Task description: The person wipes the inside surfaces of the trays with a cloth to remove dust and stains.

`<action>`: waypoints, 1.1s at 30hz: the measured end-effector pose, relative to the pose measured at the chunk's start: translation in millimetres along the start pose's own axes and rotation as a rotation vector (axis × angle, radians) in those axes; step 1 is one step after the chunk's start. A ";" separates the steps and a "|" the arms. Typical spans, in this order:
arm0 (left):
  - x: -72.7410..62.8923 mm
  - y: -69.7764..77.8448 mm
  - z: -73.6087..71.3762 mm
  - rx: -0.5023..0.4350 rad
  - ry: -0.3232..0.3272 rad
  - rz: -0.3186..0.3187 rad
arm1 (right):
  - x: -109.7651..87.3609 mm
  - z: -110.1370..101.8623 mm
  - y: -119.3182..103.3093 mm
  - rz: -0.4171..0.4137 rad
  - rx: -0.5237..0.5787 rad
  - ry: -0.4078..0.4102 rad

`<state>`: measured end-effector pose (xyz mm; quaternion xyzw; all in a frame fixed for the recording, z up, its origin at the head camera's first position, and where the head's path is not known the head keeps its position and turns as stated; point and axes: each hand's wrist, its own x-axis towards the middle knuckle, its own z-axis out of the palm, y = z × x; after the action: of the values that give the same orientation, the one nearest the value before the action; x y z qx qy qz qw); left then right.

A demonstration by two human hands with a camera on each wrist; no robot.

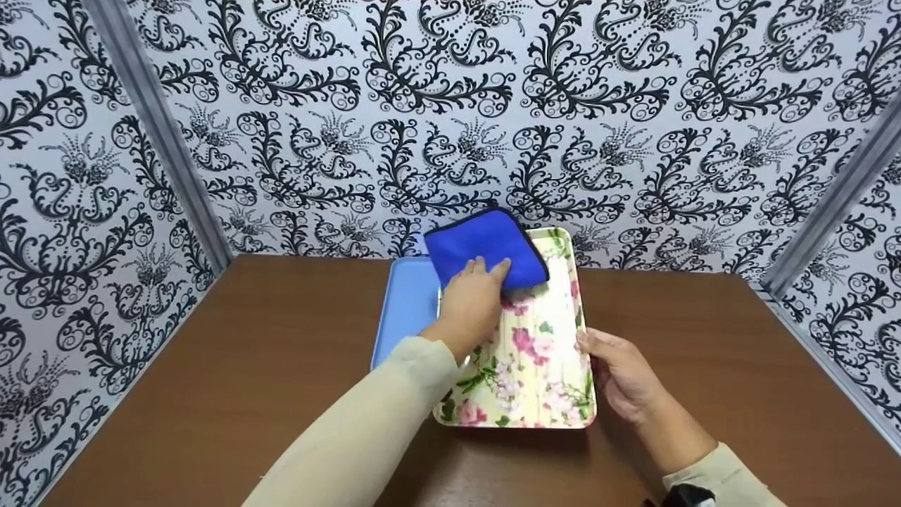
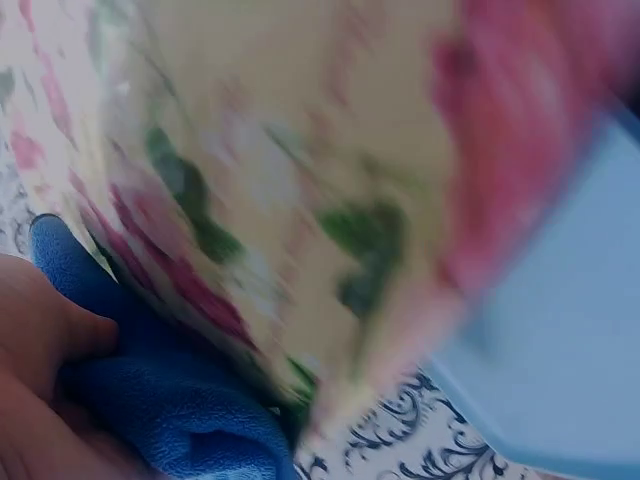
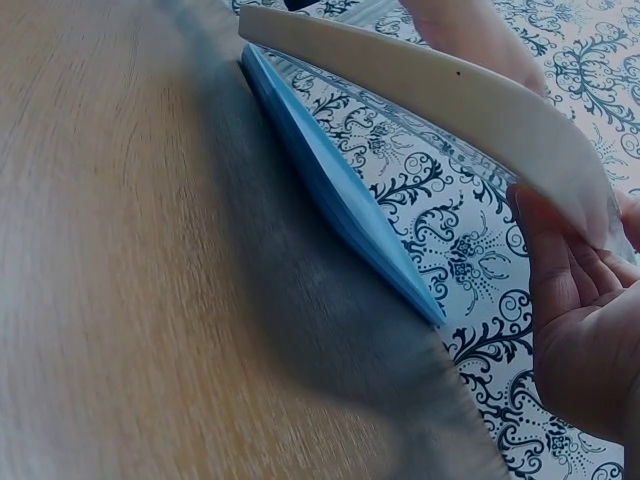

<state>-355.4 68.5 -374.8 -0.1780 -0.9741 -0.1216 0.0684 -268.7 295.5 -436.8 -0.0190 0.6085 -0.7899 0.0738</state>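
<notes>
A floral tray (image 1: 535, 359), cream with pink flowers and green leaves, is held up off the table at a tilt. My right hand (image 1: 623, 377) grips its right edge, thumb on the face and fingers behind, as the right wrist view also shows. At the tray's upper part, my left hand (image 1: 473, 303) holds a blue cloth (image 1: 479, 243) with dark edging against the surface. In the left wrist view the cloth (image 2: 190, 400) bunches beside the thumb, along the tray's edge. The palm is hidden.
A light blue tray (image 1: 408, 303) lies on the brown wooden table (image 1: 295, 338), behind and left of the floral one, which partly covers it. Patterned black-and-white wall panels (image 1: 450, 127) stand at the back and sides of the table.
</notes>
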 end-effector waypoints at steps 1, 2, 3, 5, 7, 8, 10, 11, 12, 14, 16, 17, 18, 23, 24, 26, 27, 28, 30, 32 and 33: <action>-1.1 3.6 -0.3 -0.008 -0.006 0.005 | 0.1 -0.1 -0.1 -0.001 -0.001 0.000; -2.0 7.0 -0.4 -0.017 -0.008 0.011 | 0.2 -0.2 -0.2 -0.002 -0.001 -0.001; -2.9 10.3 -0.5 -0.027 -0.010 0.015 | 0.3 -0.3 -0.2 -0.003 -0.003 -0.003; -4.9 16.4 -0.7 -0.043 -0.010 0.021 | 0.4 -0.5 0.0 -0.005 -0.007 -0.012; -6.7 22.4 -1.5 -0.049 -0.010 0.026 | 0.8 -0.9 0.3 -0.006 -0.010 -0.024; -7.7 25.4 -2.0 -0.054 -0.013 0.029 | 1.0 -1.1 0.4 -0.007 -0.012 -0.030; -10.2 31.5 -2.6 -0.057 -0.020 0.034 | 1.6 -1.5 0.5 -0.009 -0.017 -0.044; -11.5 34.9 -2.8 -0.061 -0.028 0.033 | 1.9 -1.7 0.5 -0.009 -0.017 -0.050; -12.9 38.3 -2.3 -0.064 -0.035 0.033 | 2.2 -1.7 0.5 -0.009 -0.019 -0.050; -16.8 45.0 -0.2 -0.069 -0.035 0.047 | 2.2 -1.6 0.4 -0.009 -0.021 -0.048; -21.3 51.4 2.3 -0.066 -0.031 0.077 | 2.1 -1.4 0.9 -0.007 -0.019 -0.030; -23.6 54.3 3.6 -0.066 -0.030 0.092 | 1.9 -1.1 1.1 -0.006 -0.017 -0.014; -26.2 56.9 4.8 -0.062 -0.026 0.112 | 1.6 -0.9 1.3 -0.008 -0.013 -0.002; -35.6 64.7 8.5 -0.023 -0.019 0.215 | 1.1 -0.1 2.6 -0.025 0.041 0.073; -36.8 65.1 8.6 -0.007 -0.017 0.242 | 1.1 0.2 2.7 -0.030 0.056 0.087; -38.1 64.0 8.4 0.031 -0.011 0.300 | 1.3 0.9 2.7 -0.036 0.082 0.115; -38.3 62.4 7.8 0.046 -0.012 0.326 | 1.4 1.4 2.4 -0.035 0.090 0.122; -38.0 60.2 7.3 0.057 -0.017 0.347 | 1.8 1.7 2.2 -0.037 0.095 0.124; -36.7 54.2 6.3 0.061 -0.035 0.371 | 2.8 1.8 2.0 -0.041 0.099 0.118; -34.5 46.5 6.2 0.063 -0.047 0.379 | 3.4 0.8 1.7 -0.041 0.089 0.095; -33.4 42.4 6.3 0.066 -0.055 0.375 | 3.7 0.0 1.8 -0.039 0.084 0.081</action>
<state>-309.7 97.6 -377.7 -0.3575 -0.9287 -0.0699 0.0691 -272.2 294.6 -438.7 0.0041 0.5768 -0.8162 0.0345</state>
